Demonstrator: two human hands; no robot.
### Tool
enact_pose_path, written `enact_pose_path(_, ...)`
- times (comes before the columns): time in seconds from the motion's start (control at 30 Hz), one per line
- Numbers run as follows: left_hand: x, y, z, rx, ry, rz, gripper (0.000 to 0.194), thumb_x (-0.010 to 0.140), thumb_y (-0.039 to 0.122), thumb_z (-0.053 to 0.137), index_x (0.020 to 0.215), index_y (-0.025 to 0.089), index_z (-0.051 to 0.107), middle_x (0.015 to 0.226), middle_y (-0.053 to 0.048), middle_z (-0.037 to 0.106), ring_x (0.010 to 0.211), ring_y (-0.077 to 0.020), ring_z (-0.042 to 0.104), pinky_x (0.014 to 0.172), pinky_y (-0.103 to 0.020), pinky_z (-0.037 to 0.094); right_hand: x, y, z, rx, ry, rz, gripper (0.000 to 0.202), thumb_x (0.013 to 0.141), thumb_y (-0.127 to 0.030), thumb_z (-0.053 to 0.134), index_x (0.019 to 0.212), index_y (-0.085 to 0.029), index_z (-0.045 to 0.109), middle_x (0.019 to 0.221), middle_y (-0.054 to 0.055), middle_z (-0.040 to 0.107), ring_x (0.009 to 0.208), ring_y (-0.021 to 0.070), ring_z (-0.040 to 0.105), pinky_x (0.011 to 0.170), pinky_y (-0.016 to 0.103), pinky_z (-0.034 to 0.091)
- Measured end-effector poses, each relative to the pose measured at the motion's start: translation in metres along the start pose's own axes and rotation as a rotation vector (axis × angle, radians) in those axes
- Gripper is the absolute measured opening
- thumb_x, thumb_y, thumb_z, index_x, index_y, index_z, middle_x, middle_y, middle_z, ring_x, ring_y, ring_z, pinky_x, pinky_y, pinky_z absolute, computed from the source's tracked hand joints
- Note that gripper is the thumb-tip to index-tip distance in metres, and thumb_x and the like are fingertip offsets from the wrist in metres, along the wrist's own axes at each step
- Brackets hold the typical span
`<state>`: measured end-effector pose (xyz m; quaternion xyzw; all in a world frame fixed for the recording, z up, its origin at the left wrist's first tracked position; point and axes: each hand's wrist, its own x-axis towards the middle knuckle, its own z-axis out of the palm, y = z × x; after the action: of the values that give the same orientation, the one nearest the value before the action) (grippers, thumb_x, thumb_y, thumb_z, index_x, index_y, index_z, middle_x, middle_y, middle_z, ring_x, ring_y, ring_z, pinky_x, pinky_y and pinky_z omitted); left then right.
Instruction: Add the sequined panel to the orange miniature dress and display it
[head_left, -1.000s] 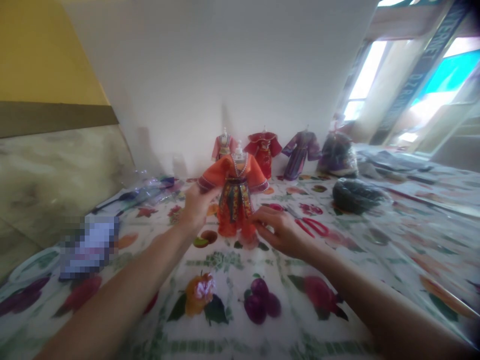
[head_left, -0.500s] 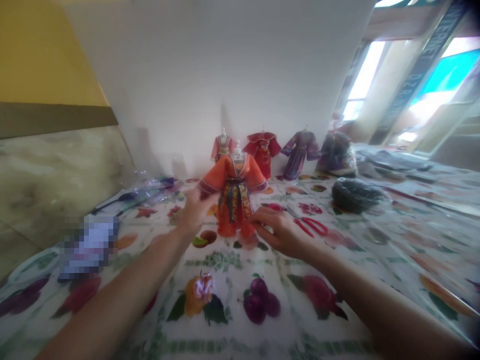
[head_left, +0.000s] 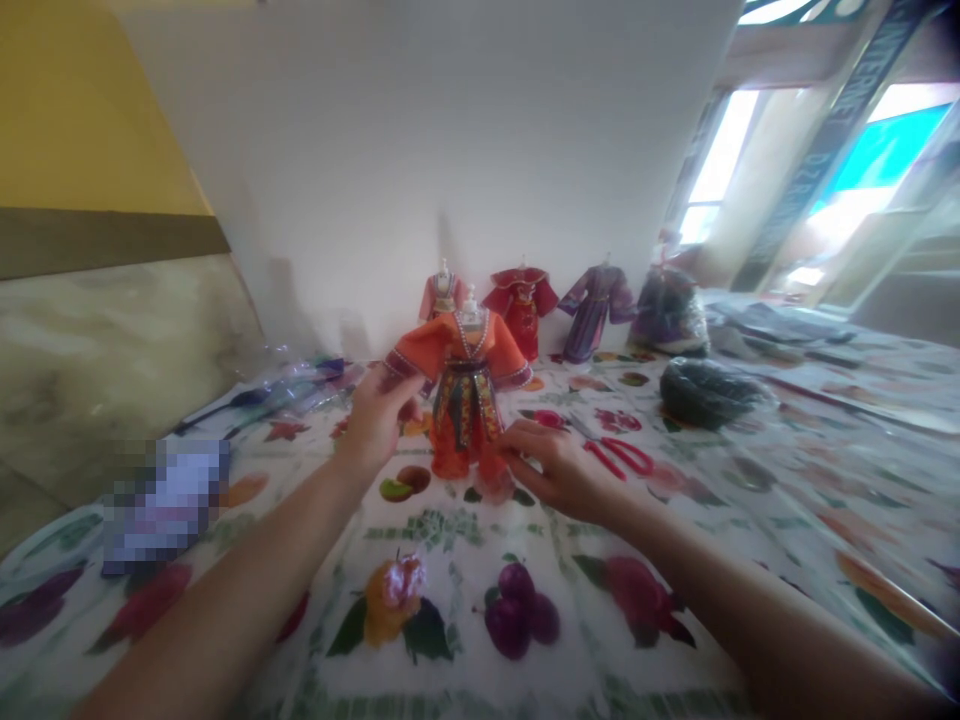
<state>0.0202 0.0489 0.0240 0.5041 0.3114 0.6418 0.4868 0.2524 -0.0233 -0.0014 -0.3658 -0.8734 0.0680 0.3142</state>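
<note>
An orange doll robe [head_left: 461,350] with wide sleeves, a dark patterned sash and a gauzy red-orange skirt stands upright on a small headless mannequin [head_left: 471,312]. My left hand [head_left: 375,420] is closed on the hem of the sleeve at the left, holding it out to the side. Lower down, my right hand [head_left: 547,462] pinches the edge of the skirt at its right side. The fingertips of both hands are partly covered by cloth or blurred.
Behind stand a pink doll dress [head_left: 442,292], a red one [head_left: 521,310] and a purple one [head_left: 595,310] by the white wall. Red-handled scissors [head_left: 619,457] and a dark plastic-wrapped bundle [head_left: 705,392] lie right. A blurred bluish packet [head_left: 171,505] lies left on the fruit-print tablecloth [head_left: 480,540].
My left hand has moved slightly left and drawn the sleeve outward and up. My right hand stays at the skirt. The whole view has shifted a little.
</note>
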Motion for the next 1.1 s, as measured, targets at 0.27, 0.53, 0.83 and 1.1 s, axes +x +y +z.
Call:
enact_pose_path(0.27,-0.006,0.015,-0.001,-0.090,-0.044,-0.065,0.028,0.063,0.024,0.083,0.086,0.015,0.069,0.071,0.000,0.068,0.048,-0.0072,0.054,0.043,-0.019,0.041,0.001,-0.001,0.003,0.039,0.002,0.050,0.017,0.095,-0.016,0.049,0.096,-0.017,0.066,0.090,0.006,0.065,0.079,0.0158,0.060,0.071,0.029,0.046)
enact_pose_path(0.53,-0.014,0.019,0.008,-0.119,-0.032,-0.099,0.021,0.063,0.021,0.082,0.078,0.015,0.068,0.066,0.003,0.063,0.040,-0.0027,0.042,0.039,-0.019,0.031,0.051,-0.050,0.006,0.669,0.062,0.439,0.020,0.095,-0.035,0.055,0.090,-0.018,0.064,0.077,0.002,0.067,0.066,0.0123,0.063,0.060,0.024,0.050)
enact_pose_path(0.83,-0.019,0.025,0.008,-0.140,-0.068,-0.151,0.023,0.067,0.024,0.082,0.065,0.015,0.061,0.049,0.008,0.038,0.044,-0.0036,0.032,0.042,-0.020,0.023,0.093,-0.069,0.015,0.884,0.171,0.612,0.029,0.102,-0.039,0.046,0.082,-0.019,0.052,0.058,-0.002,0.062,0.044,0.0102,0.062,0.042,0.018,0.044)
enact_pose_path(1.1,-0.018,0.026,0.009,-0.167,-0.082,-0.146,0.021,0.069,0.024,0.081,0.067,0.016,0.061,0.051,0.007,0.041,0.045,-0.0047,0.030,0.043,-0.022,0.021,0.092,-0.067,0.018,0.980,0.189,0.614,0.032,0.103,-0.046,0.042,0.086,-0.020,0.050,0.057,-0.003,0.061,0.041,0.0115,0.061,0.037,0.018,0.042)
